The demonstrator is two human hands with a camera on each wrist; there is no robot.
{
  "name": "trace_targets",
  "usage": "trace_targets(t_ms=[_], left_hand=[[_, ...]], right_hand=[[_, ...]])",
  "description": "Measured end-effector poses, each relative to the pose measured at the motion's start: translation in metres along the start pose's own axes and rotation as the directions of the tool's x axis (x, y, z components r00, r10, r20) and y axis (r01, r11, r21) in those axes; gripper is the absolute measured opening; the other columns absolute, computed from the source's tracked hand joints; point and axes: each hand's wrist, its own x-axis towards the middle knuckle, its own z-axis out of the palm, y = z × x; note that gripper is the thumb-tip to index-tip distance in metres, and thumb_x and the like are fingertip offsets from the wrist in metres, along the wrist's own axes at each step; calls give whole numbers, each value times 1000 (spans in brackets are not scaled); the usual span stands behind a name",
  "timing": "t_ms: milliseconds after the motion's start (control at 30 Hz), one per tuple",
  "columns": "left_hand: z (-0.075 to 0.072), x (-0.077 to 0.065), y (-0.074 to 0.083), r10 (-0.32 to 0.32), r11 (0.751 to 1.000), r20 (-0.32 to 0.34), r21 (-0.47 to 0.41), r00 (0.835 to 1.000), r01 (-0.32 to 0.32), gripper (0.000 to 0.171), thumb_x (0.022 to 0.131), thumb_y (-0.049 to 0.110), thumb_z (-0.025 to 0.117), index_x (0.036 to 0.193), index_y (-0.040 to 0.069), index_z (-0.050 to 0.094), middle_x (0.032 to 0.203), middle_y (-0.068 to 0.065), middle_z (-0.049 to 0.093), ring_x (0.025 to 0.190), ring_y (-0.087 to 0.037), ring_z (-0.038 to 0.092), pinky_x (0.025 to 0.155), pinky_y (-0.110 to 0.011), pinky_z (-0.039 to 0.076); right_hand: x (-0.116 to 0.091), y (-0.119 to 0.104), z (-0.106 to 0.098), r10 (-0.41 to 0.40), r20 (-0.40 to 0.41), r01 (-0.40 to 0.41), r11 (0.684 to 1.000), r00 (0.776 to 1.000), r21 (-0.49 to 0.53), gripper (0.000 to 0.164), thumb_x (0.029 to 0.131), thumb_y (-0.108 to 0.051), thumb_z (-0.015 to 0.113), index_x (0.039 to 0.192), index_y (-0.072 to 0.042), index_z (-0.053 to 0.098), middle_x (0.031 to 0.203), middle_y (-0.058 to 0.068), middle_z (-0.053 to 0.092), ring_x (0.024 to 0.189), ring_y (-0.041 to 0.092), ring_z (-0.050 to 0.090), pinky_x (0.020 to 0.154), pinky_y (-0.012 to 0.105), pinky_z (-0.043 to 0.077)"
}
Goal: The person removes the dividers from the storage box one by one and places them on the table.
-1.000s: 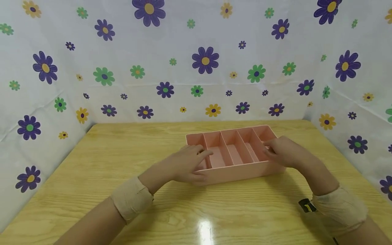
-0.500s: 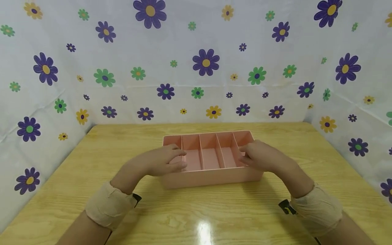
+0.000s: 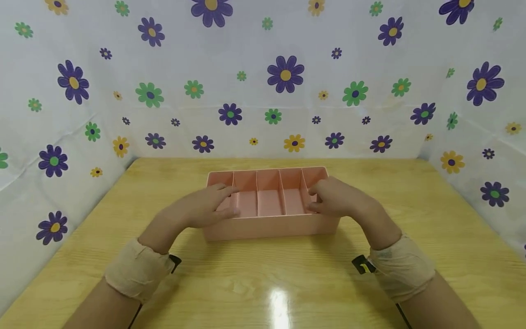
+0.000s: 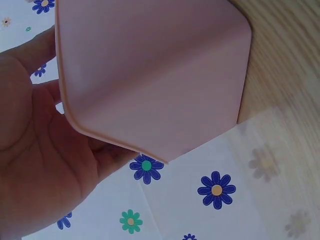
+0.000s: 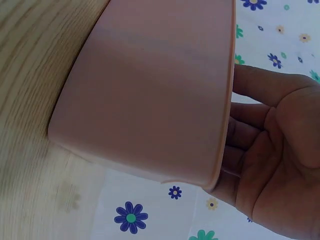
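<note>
A pink divided storage box (image 3: 271,227), with several compartments in a row, sits on the wooden table. Over its left end wall my left hand (image 3: 203,208) hooks its fingers, the tips inside the end compartment. My right hand (image 3: 343,198) grips the right end the same way, fingers curled over the rim. From the left wrist view, the plain outer end wall (image 4: 165,75) shows, with fingers passing behind its rim. The right wrist view has the other end wall (image 5: 145,90) beside the palm. Inside the end compartments, the fingertips are partly hidden.
A white cloth with printed flowers (image 3: 285,75) hangs behind the table and along both sides. The wooden tabletop (image 3: 230,283) stretches in front of the box. Beige wraps (image 3: 137,269) with small black pieces are on both wrists.
The box has slid leftward across the table with both hands on its ends, and now stands nearly straight to the table's back edge. The head view has shifted slightly.
</note>
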Motion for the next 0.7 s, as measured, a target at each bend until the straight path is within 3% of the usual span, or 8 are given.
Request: trace_targets(t_ms=[133, 200, 267, 400, 533, 600, 633, 700], left_hand=[[-1, 6, -2, -70, 993, -104, 83, 992, 79, 62, 103, 36, 52, 150, -1, 37, 144, -29, 45, 134, -50, 41, 110, -68, 34], [0, 7, -4, -167, 979, -122, 95, 978, 179, 66, 104, 38, 48, 152, -3, 30, 149, -32, 37, 137, -53, 33, 111, -71, 30], [2, 7, -7, -257, 962, -122, 59, 959, 265, 72, 105, 42, 44, 154, -6, 21, 153, -35, 27, 139, -56, 28, 111, -72, 29], [10, 7, -13, -340, 937, -27, -100, 940, 335, 91, 105, 54, 33, 153, -15, -2, 158, -39, 5, 144, -58, 19, 117, -68, 23], [18, 10, -13, -373, 906, 67, -189, 925, 379, 97, 104, 58, 27, 149, -15, -19, 157, -41, -8, 142, -57, 25, 117, -64, 26], [20, 12, -13, -401, 897, 67, -173, 914, 406, 95, 105, 55, 26, 147, -16, -21, 156, -43, 3, 138, -57, 33, 114, -63, 32], [19, 13, -13, -413, 891, 64, -180, 909, 417, 93, 106, 53, 25, 147, -17, -20, 151, -45, 20, 129, -55, 47, 109, -60, 42], [18, 13, -15, -414, 890, 44, -190, 909, 414, 82, 107, 44, 27, 148, -20, -2, 132, -45, 44, 104, -50, 64, 88, -53, 58]], right_hand=[[-5, 0, -4, 20, -8, -20, 1000, 1000, -5, 20, 94, -18, 68, 78, -8, 71, 66, -2, 60, 58, 10, 49, 55, 24, 43], [-6, 1, -3, 17, -13, -17, 1000, 1000, -5, 19, 95, -19, 67, 81, -7, 73, 67, -2, 61, 59, 9, 50, 56, 24, 44], [-5, 1, 0, 14, -25, -14, 1000, 1000, -1, 24, 95, -19, 65, 74, -9, 68, 62, -5, 55, 56, 8, 46, 54, 23, 41], [-2, 1, 8, 17, -23, -17, 1000, 1000, 27, 39, 95, -17, 63, 58, -15, 50, 54, -7, 36, 50, 7, 33, 51, 22, 28], [0, 1, 13, 13, -13, -12, 1000, 1000, 21, 45, 96, -20, 62, 54, -18, 46, 51, -9, 35, 47, 5, 30, 49, 20, 25], [0, 1, 13, 20, -26, -20, 1000, 999, 5, 45, 96, -20, 61, 54, -18, 46, 51, -10, 35, 47, 5, 30, 48, 20, 24], [0, 1, 13, 24, -30, -24, 1000, 999, -1, 45, 96, -20, 60, 53, -18, 46, 51, -10, 35, 46, 4, 30, 48, 20, 24], [1, 0, 12, 36, -37, -36, 999, 999, -7, 46, 96, -19, 59, 53, -18, 46, 50, -10, 35, 46, 5, 29, 48, 20, 24]])
